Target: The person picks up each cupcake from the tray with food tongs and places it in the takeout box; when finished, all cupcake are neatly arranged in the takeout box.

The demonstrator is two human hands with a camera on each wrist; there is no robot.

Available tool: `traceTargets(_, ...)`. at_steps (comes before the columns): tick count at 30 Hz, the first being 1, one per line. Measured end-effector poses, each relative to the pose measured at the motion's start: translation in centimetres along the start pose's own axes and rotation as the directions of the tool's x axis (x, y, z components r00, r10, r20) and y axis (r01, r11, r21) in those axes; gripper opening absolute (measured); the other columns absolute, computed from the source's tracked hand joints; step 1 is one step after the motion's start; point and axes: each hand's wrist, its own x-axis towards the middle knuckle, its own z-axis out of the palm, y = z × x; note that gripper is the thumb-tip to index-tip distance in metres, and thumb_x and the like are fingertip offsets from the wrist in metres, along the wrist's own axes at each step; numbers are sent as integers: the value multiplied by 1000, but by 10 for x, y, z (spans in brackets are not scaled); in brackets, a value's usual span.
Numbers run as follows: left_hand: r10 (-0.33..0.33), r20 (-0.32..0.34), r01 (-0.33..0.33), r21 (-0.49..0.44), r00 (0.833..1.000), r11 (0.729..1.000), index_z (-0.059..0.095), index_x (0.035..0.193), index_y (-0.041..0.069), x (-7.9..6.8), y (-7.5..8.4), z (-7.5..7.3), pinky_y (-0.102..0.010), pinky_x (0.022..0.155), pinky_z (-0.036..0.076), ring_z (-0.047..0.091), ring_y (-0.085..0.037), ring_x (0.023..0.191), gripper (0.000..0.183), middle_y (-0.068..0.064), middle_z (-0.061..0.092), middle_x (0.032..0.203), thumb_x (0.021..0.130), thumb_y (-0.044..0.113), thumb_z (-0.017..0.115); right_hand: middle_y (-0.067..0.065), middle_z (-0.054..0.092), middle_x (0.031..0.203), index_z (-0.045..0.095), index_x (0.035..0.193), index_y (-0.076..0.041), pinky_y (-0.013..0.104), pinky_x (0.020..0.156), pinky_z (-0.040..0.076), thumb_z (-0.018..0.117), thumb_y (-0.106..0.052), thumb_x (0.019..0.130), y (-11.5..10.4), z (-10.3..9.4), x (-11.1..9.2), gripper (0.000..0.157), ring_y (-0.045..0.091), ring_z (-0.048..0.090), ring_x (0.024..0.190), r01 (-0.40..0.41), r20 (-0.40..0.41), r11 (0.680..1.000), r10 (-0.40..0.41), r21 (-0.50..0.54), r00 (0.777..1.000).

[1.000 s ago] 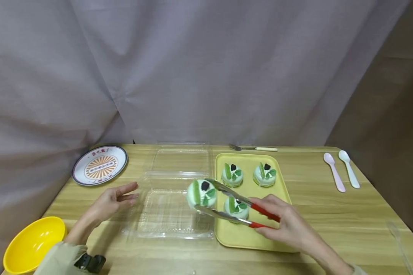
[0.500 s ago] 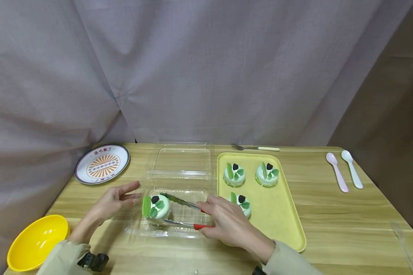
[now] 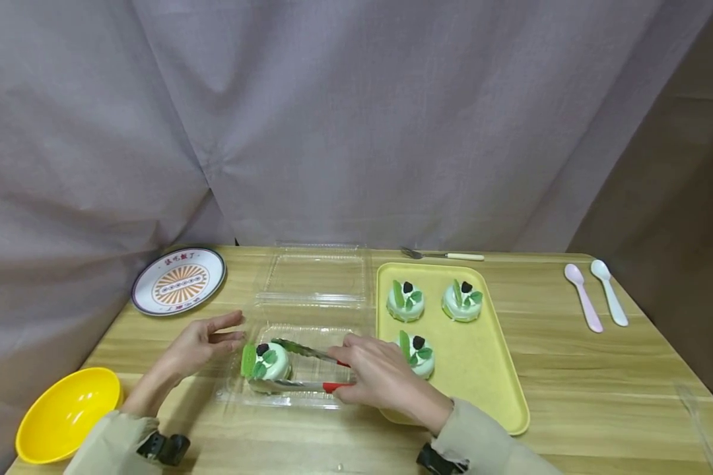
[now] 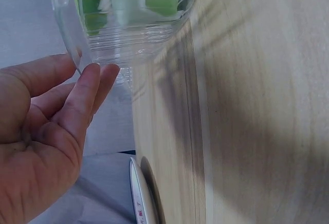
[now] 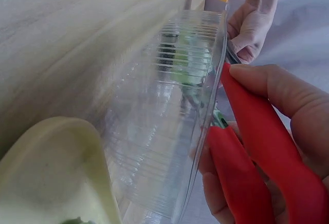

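A small cake (image 3: 267, 362), pale green with a dark berry, leaves and a green slice on top, sits in the front left of the clear plastic container (image 3: 327, 398). The metal arms of the tongs (image 3: 309, 386) stand on either side of it. My right hand (image 3: 380, 376) grips their red handles (image 5: 257, 147). At the container's left edge is my left hand (image 3: 199, 345); in the left wrist view its thumb and fingers (image 4: 82, 90) pinch the rim. Three similar cakes, one of them this cake (image 3: 462, 302), stand on the yellow tray (image 3: 475, 376) to the right.
The container's hinged lid (image 3: 315, 274) lies back behind it. At left are a patterned plate (image 3: 179, 282) and a yellow bowl (image 3: 68, 415). A fork (image 3: 442, 255) lies behind the tray. A pink spoon (image 3: 583, 298), a pale spoon (image 3: 609, 292) and a clear utensil (image 3: 698, 425) lie right.
My right hand has moved left with the tongs, carrying the cake from near the tray into the container's left side and lowering it. My left hand has stayed at the container's edge.
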Motion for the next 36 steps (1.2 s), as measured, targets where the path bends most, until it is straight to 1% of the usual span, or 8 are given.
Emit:
traceTargets(5, -18, -11, 18, -1, 1000, 1000, 25, 141, -22, 3, 2, 0, -19, 92, 55, 56, -47, 121, 61, -41, 37, 142, 92, -5, 57, -6, 52, 75, 67, 127, -15, 16, 45, 32, 81, -24, 70, 0, -2, 2, 59, 4, 34, 60, -13, 15, 1000, 13, 8, 1000)
traceTargets(13, -22, -23, 23, 14, 999, 1000, 26, 141, -23, 4, 4, 1, -18, 91, 55, 56, -47, 120, 60, -42, 40, 140, 91, -6, 57, -9, 46, 72, 67, 126, -13, 17, 45, 31, 80, -25, 70, 0, -4, 4, 59, 4, 33, 58, -19, 52, 1000, 19, 5, 998)
traceTargets(16, -22, -28, 22, 18, 999, 1000, 27, 140, -23, 4, 4, 1, -18, 90, 55, 57, -47, 119, 60, -42, 41, 140, 91, -6, 57, -10, 46, 72, 67, 126, -13, 17, 45, 30, 80, -25, 69, -1, -6, 5, 59, 4, 33, 58, -18, 68, 1000, 18, -5, 998)
traceTargets(21, -23, -29, 24, 19, 999, 1000, 27, 140, -23, 4, 3, 2, -20, 91, 56, 57, -47, 119, 60, -42, 41, 140, 91, -6, 57, -7, 51, 75, 67, 127, -14, 17, 45, 32, 81, -25, 68, -1, -8, 5, 61, 5, 34, 59, -28, 99, 1000, 27, 3, 995)
traceTargets(26, -26, -28, 26, 7, 999, 1000, 27, 140, -23, 2, 2, 2, -18, 90, 56, 58, -45, 118, 60, -42, 40, 140, 91, -7, 57, -3, 56, 78, 67, 126, -13, 18, 46, 32, 82, -26, 69, -2, -8, 5, 60, 5, 35, 59, -36, 112, 999, 34, 12, 993)
traceTargets(32, -27, -39, 28, 10, 999, 1000, 28, 139, -23, 0, 2, 3, -18, 89, 56, 60, -44, 117, 59, -42, 41, 139, 91, -7, 58, -9, 48, 73, 69, 124, -13, 17, 47, 31, 82, -29, 69, -6, -7, 5, 59, 5, 34, 58, -23, 103, 1000, 24, -10, 994)
traceTargets(36, -37, -49, 38, 22, 998, 999, 29, 139, -23, 0, 2, 3, -19, 89, 56, 61, -43, 116, 59, -41, 42, 139, 91, -6, 59, -10, 46, 72, 69, 123, -14, 18, 46, 29, 82, -31, 68, -7, -6, 4, 59, 5, 32, 58, -22, 97, 1000, 23, -9, 995)
